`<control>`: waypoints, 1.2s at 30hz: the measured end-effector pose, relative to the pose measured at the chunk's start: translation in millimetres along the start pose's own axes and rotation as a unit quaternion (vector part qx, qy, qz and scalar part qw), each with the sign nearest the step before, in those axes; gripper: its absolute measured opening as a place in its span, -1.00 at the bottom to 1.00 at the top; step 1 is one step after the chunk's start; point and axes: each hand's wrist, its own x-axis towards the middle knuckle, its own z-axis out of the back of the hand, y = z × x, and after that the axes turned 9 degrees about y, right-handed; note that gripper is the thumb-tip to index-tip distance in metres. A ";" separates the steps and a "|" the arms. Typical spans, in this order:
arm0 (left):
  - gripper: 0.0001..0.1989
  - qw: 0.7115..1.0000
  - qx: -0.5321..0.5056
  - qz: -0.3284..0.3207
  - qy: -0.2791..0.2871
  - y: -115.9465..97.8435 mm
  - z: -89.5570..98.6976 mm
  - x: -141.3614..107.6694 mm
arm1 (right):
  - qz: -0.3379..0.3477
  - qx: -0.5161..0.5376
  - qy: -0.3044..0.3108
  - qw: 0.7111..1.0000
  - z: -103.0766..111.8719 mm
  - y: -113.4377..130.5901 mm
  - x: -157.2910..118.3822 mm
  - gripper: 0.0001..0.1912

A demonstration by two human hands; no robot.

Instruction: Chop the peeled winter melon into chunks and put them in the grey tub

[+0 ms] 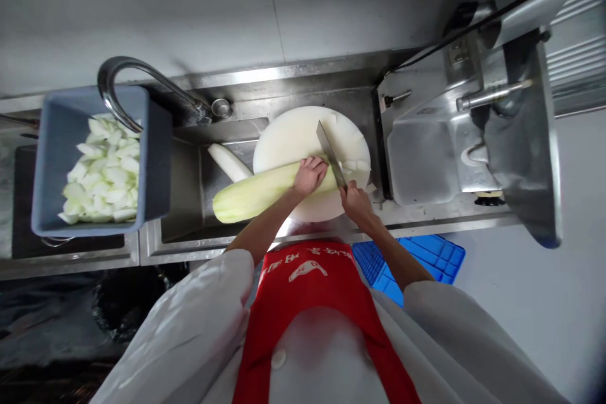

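Red cloth comes first: it is the person's apron (pixel 307 271), with white writing on it, worn over a white coat (pixel 196 312) with big, loose sleeves. Both arms reach forward.

The right hand (pixel 356 205) has its grip closed around the handle of a knife (pixel 330 151). The knife has a wide metal blade, and its tip points away from the person. The left hand (pixel 310 175) lies on top of a long, pale green gourd (pixel 255 192). Its fingers are bent, and its grip holds the gourd down, close to the blade.

The gourd lies across a round white board (pixel 288 132). Its right end is by the knife, and its fat left end sticks out past the board, over the sink (pixel 184 189). On the board, just right of the blade, are some pale cut pieces (pixel 355 167). Behind the gourd, a long white piece (pixel 230 163) leans down in the sink, left of the board.

Far to the left, a shiny bent tap (pixel 113 85) hangs over a gray-blue bin (pixel 158 170). Lots of pale green chunks (pixel 104 170) are in the bin. On the right side of the table (pixel 189 254) is a big metal machine (pixel 525 139). A blue crate (pixel 421 259) is below the table, on the right. At the back is a gray wall (pixel 189 6).
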 end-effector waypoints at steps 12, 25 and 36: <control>-0.63 1.000 0.012 -0.010 0.012 -1.5 -4.3 3.2 | -0.019 -0.029 0.040 0.999 8.6 -12.1 -58.3 -0.75; -0.63 1.000 -0.022 -0.022 0.002 7.0 -2.1 0.5 | -0.019 0.016 0.008 1.000 -17.8 9.9 5.0 -0.73; -0.64 0.999 -0.018 -0.026 0.009 4.4 -3.4 1.6 | -0.016 -0.030 0.029 0.999 3.0 -5.2 -60.4 -0.76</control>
